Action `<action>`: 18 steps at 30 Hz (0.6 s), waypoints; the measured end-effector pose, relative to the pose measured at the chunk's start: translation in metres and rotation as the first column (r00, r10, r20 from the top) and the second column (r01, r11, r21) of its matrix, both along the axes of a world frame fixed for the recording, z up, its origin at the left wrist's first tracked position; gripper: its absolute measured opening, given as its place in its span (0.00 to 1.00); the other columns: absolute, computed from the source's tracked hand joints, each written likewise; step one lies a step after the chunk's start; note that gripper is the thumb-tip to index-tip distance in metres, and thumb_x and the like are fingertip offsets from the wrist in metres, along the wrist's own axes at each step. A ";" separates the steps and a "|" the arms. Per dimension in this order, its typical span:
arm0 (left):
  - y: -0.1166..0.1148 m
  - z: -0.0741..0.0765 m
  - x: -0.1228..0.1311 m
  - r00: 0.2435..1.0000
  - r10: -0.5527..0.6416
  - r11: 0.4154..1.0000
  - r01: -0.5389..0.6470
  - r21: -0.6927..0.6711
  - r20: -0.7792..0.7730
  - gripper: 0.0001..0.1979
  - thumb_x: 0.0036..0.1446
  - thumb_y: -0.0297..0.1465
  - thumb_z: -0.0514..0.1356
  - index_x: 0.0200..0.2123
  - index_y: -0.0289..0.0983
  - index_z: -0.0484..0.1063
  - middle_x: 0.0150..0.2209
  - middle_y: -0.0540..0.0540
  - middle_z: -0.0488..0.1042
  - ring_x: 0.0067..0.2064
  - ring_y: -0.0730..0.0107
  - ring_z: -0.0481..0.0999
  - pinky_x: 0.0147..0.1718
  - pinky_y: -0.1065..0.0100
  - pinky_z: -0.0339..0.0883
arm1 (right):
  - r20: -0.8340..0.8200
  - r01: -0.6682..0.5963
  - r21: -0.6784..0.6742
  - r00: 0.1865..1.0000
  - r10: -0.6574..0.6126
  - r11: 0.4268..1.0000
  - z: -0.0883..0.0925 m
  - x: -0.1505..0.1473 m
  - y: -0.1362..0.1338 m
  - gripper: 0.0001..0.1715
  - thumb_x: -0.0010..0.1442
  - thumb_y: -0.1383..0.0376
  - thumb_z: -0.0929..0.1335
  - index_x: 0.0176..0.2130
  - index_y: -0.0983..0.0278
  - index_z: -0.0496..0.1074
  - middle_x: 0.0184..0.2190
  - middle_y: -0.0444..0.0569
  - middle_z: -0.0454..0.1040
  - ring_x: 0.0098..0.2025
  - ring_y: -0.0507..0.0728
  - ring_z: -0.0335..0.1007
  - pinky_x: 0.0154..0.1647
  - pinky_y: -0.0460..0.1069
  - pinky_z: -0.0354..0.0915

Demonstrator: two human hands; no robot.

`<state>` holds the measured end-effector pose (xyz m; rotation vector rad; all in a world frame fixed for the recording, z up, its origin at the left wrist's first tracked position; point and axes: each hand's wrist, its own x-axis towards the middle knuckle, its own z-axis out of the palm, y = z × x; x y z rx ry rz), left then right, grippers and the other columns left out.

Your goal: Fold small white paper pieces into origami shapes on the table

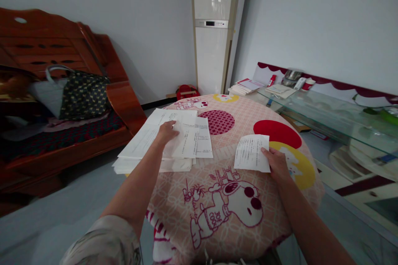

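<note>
My left hand [168,131] lies on a stack of printed papers [137,143] at the left of the round table, with thumb and fingers apart on the top sheets. The sheets are fanned unevenly, and one printed page [203,140] sticks out to the right. At the right, my right hand [277,163] pinches the right edge of a small printed sheet of paper [252,154], thumb on top and other fingers beneath. This sheet is slightly curled and is held over the tablecloth.
A pink patterned tablecloth [214,182] with cartoon figures covers the table. A wooden bench [124,105] with bags [83,95] stands left. On the right is a glass-topped cabinet [323,112] bearing papers [245,86] and a cup [307,84]. A tall air conditioner [211,54] stands behind.
</note>
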<state>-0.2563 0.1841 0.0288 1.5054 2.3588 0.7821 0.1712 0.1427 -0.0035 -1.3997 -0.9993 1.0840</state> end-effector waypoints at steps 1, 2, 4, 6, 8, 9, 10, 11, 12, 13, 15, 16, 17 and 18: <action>-0.002 0.001 -0.001 1.000 -0.011 0.999 0.011 -0.034 0.002 0.32 0.46 0.25 0.66 0.57 0.35 0.72 0.46 0.40 0.80 0.47 0.58 0.79 0.48 0.67 0.70 | -0.007 -0.001 -0.004 1.000 0.001 1.000 0.001 0.000 0.000 0.12 0.48 0.61 0.71 0.34 0.65 0.77 0.28 0.52 0.82 0.28 0.60 0.78 0.26 0.50 0.72; -0.004 0.001 -0.001 1.000 -0.024 0.997 0.024 -0.073 0.003 0.32 0.47 0.25 0.66 0.59 0.34 0.71 0.47 0.39 0.79 0.48 0.59 0.79 0.48 0.67 0.70 | -0.018 -0.002 -0.010 1.000 0.002 1.000 0.001 0.000 0.000 0.12 0.48 0.61 0.72 0.33 0.65 0.77 0.28 0.51 0.82 0.27 0.60 0.77 0.26 0.50 0.72; -0.007 0.003 -0.001 0.999 -0.032 0.992 0.030 -0.123 -0.014 0.33 0.49 0.26 0.65 0.61 0.34 0.68 0.49 0.38 0.78 0.50 0.58 0.78 0.50 0.67 0.69 | -0.044 -0.002 -0.024 0.999 0.001 1.000 0.002 -0.001 -0.001 0.11 0.47 0.62 0.72 0.33 0.65 0.77 0.27 0.50 0.82 0.26 0.59 0.77 0.25 0.50 0.71; -0.009 0.004 0.000 0.997 -0.037 0.991 0.028 -0.131 -0.064 0.34 0.51 0.27 0.65 0.63 0.33 0.66 0.50 0.37 0.78 0.52 0.57 0.77 0.52 0.66 0.68 | -0.069 0.006 -0.027 0.998 -0.008 1.000 0.002 -0.001 -0.001 0.11 0.46 0.63 0.72 0.33 0.65 0.77 0.27 0.50 0.81 0.25 0.58 0.76 0.24 0.49 0.71; -0.009 0.006 0.001 0.992 -0.047 0.992 0.032 -0.120 -0.120 0.34 0.51 0.27 0.64 0.63 0.32 0.65 0.50 0.37 0.78 0.53 0.56 0.77 0.53 0.65 0.68 | -0.074 0.007 -0.024 0.997 -0.009 1.000 0.002 -0.001 -0.001 0.11 0.46 0.63 0.72 0.33 0.65 0.77 0.27 0.50 0.82 0.25 0.58 0.76 0.25 0.49 0.71; -0.009 0.006 0.001 0.988 -0.053 0.992 0.036 -0.117 -0.142 0.35 0.51 0.27 0.64 0.63 0.32 0.64 0.50 0.37 0.78 0.52 0.55 0.77 0.53 0.65 0.68 | -0.068 0.006 -0.022 0.998 -0.008 1.000 0.002 -0.001 0.000 0.11 0.46 0.63 0.72 0.33 0.65 0.78 0.27 0.50 0.82 0.25 0.58 0.76 0.25 0.50 0.71; -0.008 0.007 0.001 0.986 -0.055 0.992 0.037 -0.119 -0.155 0.35 0.51 0.26 0.64 0.64 0.32 0.64 0.49 0.37 0.78 0.52 0.55 0.77 0.53 0.64 0.68 | -0.060 0.006 -0.021 0.998 -0.007 1.000 0.001 -0.001 0.000 0.11 0.46 0.63 0.72 0.33 0.65 0.78 0.26 0.50 0.82 0.25 0.58 0.76 0.25 0.50 0.72; -0.008 0.008 0.001 0.985 -0.059 0.991 0.038 -0.129 -0.163 0.36 0.50 0.26 0.64 0.64 0.33 0.63 0.48 0.38 0.78 0.52 0.55 0.77 0.53 0.64 0.68 | -0.054 0.002 -0.020 0.999 -0.004 1.000 0.000 -0.001 0.000 0.11 0.46 0.63 0.72 0.33 0.66 0.78 0.26 0.50 0.82 0.25 0.59 0.76 0.26 0.50 0.72; -0.007 0.008 0.001 0.983 -0.062 0.989 0.037 -0.143 -0.173 0.36 0.50 0.26 0.64 0.64 0.34 0.63 0.48 0.39 0.79 0.52 0.55 0.77 0.53 0.63 0.69 | -0.050 0.000 -0.019 0.999 -0.001 1.000 -0.001 0.000 0.000 0.12 0.46 0.62 0.73 0.33 0.66 0.77 0.26 0.50 0.82 0.26 0.59 0.77 0.26 0.50 0.72; -0.007 0.009 0.001 0.979 -0.062 0.988 0.032 -0.153 -0.193 0.36 0.50 0.27 0.64 0.64 0.34 0.63 0.49 0.38 0.78 0.52 0.54 0.77 0.53 0.62 0.69 | -0.051 -0.006 -0.016 0.999 0.005 1.000 -0.002 0.000 0.000 0.12 0.47 0.62 0.73 0.33 0.66 0.78 0.27 0.51 0.82 0.26 0.59 0.77 0.26 0.50 0.72; -0.007 0.011 0.002 0.964 -0.055 0.989 0.018 -0.143 -0.259 0.36 0.51 0.29 0.64 0.64 0.35 0.61 0.53 0.35 0.75 0.55 0.49 0.75 0.54 0.58 0.68 | -0.051 -0.022 -0.013 0.998 0.021 1.000 -0.003 0.001 0.000 0.14 0.47 0.61 0.73 0.34 0.66 0.78 0.28 0.52 0.82 0.27 0.60 0.78 0.26 0.50 0.72; -0.007 0.013 0.003 0.954 -0.057 0.993 0.023 -0.119 -0.293 0.35 0.53 0.30 0.63 0.64 0.35 0.61 0.55 0.33 0.73 0.56 0.47 0.74 0.55 0.56 0.67 | -0.046 -0.028 -0.013 0.999 0.028 1.000 -0.004 0.001 0.000 0.15 0.47 0.61 0.73 0.35 0.66 0.78 0.28 0.52 0.82 0.27 0.60 0.78 0.26 0.50 0.72; -0.007 0.014 0.006 0.946 -0.067 0.995 0.041 -0.088 -0.318 0.34 0.54 0.32 0.63 0.65 0.35 0.61 0.58 0.32 0.71 0.58 0.46 0.72 0.56 0.54 0.66 | -0.038 -0.031 -0.013 0.999 0.031 0.999 -0.005 0.002 0.000 0.15 0.47 0.61 0.73 0.36 0.66 0.78 0.29 0.52 0.82 0.27 0.60 0.78 0.26 0.50 0.72; -0.007 0.014 0.009 0.940 -0.089 0.996 0.074 -0.058 -0.329 0.33 0.56 0.33 0.61 0.65 0.35 0.60 0.59 0.32 0.69 0.59 0.46 0.71 0.58 0.54 0.64 | -0.028 -0.032 -0.014 0.999 0.031 0.999 -0.006 0.002 0.001 0.15 0.47 0.60 0.73 0.36 0.66 0.78 0.29 0.52 0.82 0.27 0.60 0.78 0.25 0.50 0.71</action>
